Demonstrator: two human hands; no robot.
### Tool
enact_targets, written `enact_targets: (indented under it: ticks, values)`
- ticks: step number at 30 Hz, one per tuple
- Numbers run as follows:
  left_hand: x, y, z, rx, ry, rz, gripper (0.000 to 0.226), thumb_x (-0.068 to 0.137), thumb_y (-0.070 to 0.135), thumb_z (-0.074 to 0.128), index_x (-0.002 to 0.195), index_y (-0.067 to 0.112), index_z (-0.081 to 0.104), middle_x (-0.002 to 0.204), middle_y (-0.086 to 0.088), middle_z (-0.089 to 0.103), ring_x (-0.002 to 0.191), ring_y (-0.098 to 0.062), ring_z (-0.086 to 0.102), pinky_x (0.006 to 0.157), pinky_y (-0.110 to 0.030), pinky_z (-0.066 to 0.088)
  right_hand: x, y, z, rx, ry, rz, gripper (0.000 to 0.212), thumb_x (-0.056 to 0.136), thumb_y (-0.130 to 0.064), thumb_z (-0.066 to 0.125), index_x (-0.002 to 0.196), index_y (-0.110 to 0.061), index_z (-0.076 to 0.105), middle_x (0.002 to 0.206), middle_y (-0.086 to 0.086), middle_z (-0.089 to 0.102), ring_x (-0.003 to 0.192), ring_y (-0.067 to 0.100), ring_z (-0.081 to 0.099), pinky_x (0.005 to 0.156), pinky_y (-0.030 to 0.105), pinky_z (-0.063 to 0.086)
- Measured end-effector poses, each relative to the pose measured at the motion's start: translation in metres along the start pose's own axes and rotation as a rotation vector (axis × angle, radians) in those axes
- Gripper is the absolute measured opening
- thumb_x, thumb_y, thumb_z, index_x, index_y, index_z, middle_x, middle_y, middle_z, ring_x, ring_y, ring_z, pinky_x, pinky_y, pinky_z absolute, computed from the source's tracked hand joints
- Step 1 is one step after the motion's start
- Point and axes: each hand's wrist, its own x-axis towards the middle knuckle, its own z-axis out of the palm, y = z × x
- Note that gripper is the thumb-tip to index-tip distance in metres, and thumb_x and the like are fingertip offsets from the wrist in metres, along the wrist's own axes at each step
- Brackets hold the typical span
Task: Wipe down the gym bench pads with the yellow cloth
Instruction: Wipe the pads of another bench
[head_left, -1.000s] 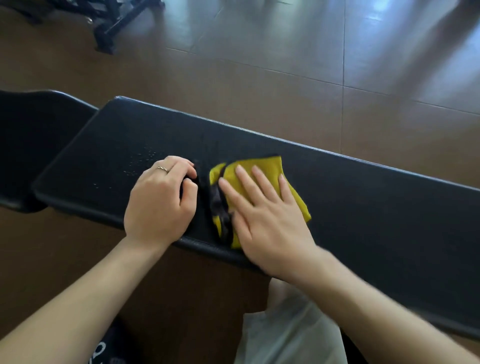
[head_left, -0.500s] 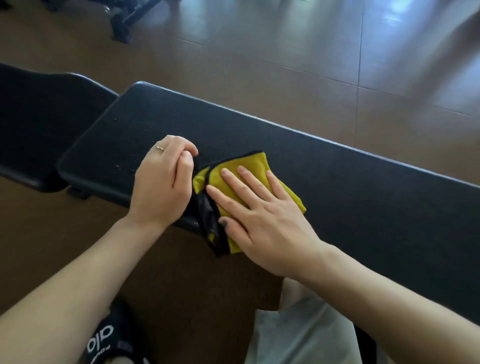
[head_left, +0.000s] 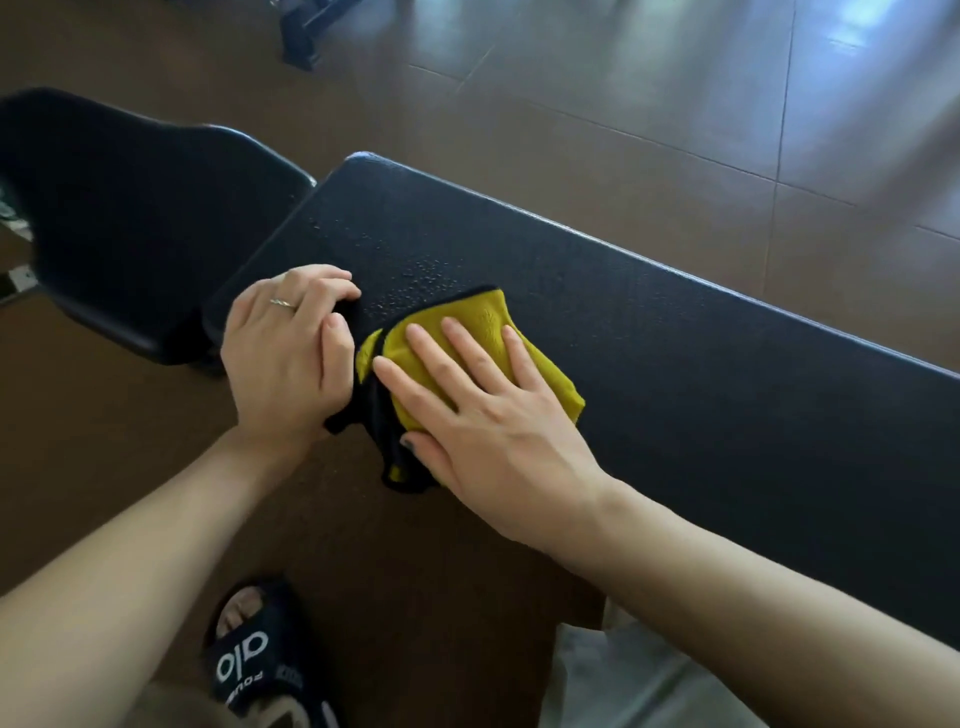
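Observation:
A long black bench pad (head_left: 675, 364) runs from the centre to the right edge. On its left end lies the yellow cloth (head_left: 483, 322), black-trimmed, its near part hanging over the pad's front edge. My right hand (head_left: 483, 415) presses flat on the cloth with straight, spread fingers. My left hand (head_left: 285, 358), ring on one finger, sits just left of it with fingers curled round a black fold of the cloth at the pad's front corner. Water droplets (head_left: 415, 280) speckle the pad just beyond the cloth.
A second black pad (head_left: 145, 223) stands to the left across a narrow gap. Brown tiled floor lies beyond the bench, with a black equipment foot (head_left: 306, 36) at the top. My sandalled foot (head_left: 254, 665) and pale trouser leg (head_left: 623, 686) are below.
Both hands and the cloth have slid left along the pad toward its end. The cloth's black edge now hangs over the front edge, and more of the left pad shows.

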Motion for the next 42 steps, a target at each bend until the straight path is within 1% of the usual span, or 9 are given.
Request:
enact_targets:
  ticks: [5, 9, 13, 18, 27, 30, 33, 38, 42]
  values:
    - [0.000, 0.005, -0.002, -0.010, 0.031, 0.000, 0.034, 0.093, 0.016, 0.037, 0.106, 0.008, 0.068, 0.121, -0.003, 0.070, 0.108, -0.025, 0.066, 0.101, -0.041, 0.042, -0.038, 0.017, 0.000, -0.046, -0.010, -0.016, 0.060, 0.107, -0.047, 0.041, 0.162, -0.031, 0.022, 0.169, 0.004, 0.021, 0.157, 0.029, 0.016, 0.121, 0.057, 0.024]
    - [-0.001, 0.005, 0.000, -0.026, 0.047, 0.017, 0.035, 0.095, 0.019, 0.038, 0.107, 0.008, 0.068, 0.122, -0.005, 0.070, 0.107, -0.025, 0.066, 0.103, -0.040, 0.042, -0.094, 0.041, 0.003, -0.128, -0.001, -0.025, 0.062, 0.104, -0.043, 0.049, 0.160, -0.030, 0.028, 0.168, 0.006, 0.024, 0.154, 0.031, 0.023, 0.115, 0.061, 0.035]
    - [0.000, 0.002, 0.005, -0.008, 0.062, 0.048, 0.037, 0.095, 0.021, 0.036, 0.107, 0.008, 0.068, 0.123, -0.005, 0.070, 0.107, -0.026, 0.066, 0.102, -0.046, 0.045, -0.060, 0.027, 0.002, -0.117, -0.018, -0.049, 0.060, 0.104, -0.043, 0.045, 0.160, -0.032, 0.027, 0.167, 0.006, 0.028, 0.153, 0.033, 0.026, 0.117, 0.062, 0.030]
    - [0.001, 0.000, 0.005, -0.039, 0.101, 0.032, 0.039, 0.097, 0.017, 0.033, 0.106, 0.007, 0.069, 0.122, -0.005, 0.071, 0.107, -0.025, 0.068, 0.099, -0.047, 0.047, 0.016, -0.003, 0.001, -0.055, -0.036, -0.076, 0.062, 0.107, -0.047, 0.035, 0.163, -0.030, 0.015, 0.170, 0.001, 0.018, 0.158, 0.028, 0.010, 0.124, 0.058, 0.016]
    - [0.000, 0.003, 0.006, -0.072, 0.131, 0.051, 0.037, 0.095, 0.017, 0.037, 0.104, 0.007, 0.071, 0.116, -0.004, 0.073, 0.100, -0.023, 0.069, 0.096, -0.041, 0.047, -0.060, 0.031, -0.007, -0.082, -0.110, -0.023, 0.066, 0.105, -0.047, 0.039, 0.163, -0.024, 0.018, 0.171, 0.000, 0.015, 0.158, 0.025, 0.011, 0.120, 0.058, 0.029]
    - [0.000, 0.004, 0.007, -0.076, 0.130, 0.057, 0.037, 0.096, 0.018, 0.037, 0.103, 0.007, 0.071, 0.116, -0.003, 0.073, 0.099, -0.023, 0.069, 0.093, -0.044, 0.048, -0.029, 0.028, -0.010, 0.008, -0.138, -0.044, 0.064, 0.105, -0.052, 0.031, 0.163, -0.030, 0.015, 0.171, -0.004, 0.011, 0.158, 0.021, 0.004, 0.125, 0.056, 0.017]
    - [0.001, 0.003, 0.005, -0.077, 0.122, 0.056, 0.038, 0.096, 0.019, 0.036, 0.103, 0.007, 0.071, 0.117, -0.002, 0.073, 0.100, -0.023, 0.070, 0.093, -0.046, 0.049, 0.029, 0.030, -0.011, 0.125, -0.140, -0.020, 0.061, 0.104, -0.059, 0.014, 0.162, -0.041, 0.009, 0.171, -0.012, 0.004, 0.158, 0.013, -0.006, 0.128, 0.048, 0.001]
    - [0.000, 0.006, 0.003, -0.062, 0.115, 0.035, 0.039, 0.097, 0.019, 0.035, 0.109, 0.007, 0.071, 0.118, -0.004, 0.072, 0.101, -0.023, 0.068, 0.096, -0.039, 0.045, 0.128, 0.054, -0.009, 0.124, -0.120, 0.184, 0.056, 0.107, -0.054, 0.015, 0.162, -0.041, 0.010, 0.171, -0.011, 0.005, 0.158, 0.014, -0.002, 0.127, 0.049, 0.001]
    - [-0.002, 0.006, 0.006, -0.060, 0.142, 0.025, 0.040, 0.098, 0.020, 0.034, 0.108, 0.006, 0.069, 0.117, -0.006, 0.071, 0.102, -0.024, 0.067, 0.096, -0.041, 0.045, 0.118, 0.032, -0.007, 0.152, -0.089, 0.234, 0.057, 0.108, -0.049, 0.016, 0.163, -0.036, 0.009, 0.172, -0.006, 0.003, 0.158, 0.019, -0.004, 0.126, 0.053, -0.002]
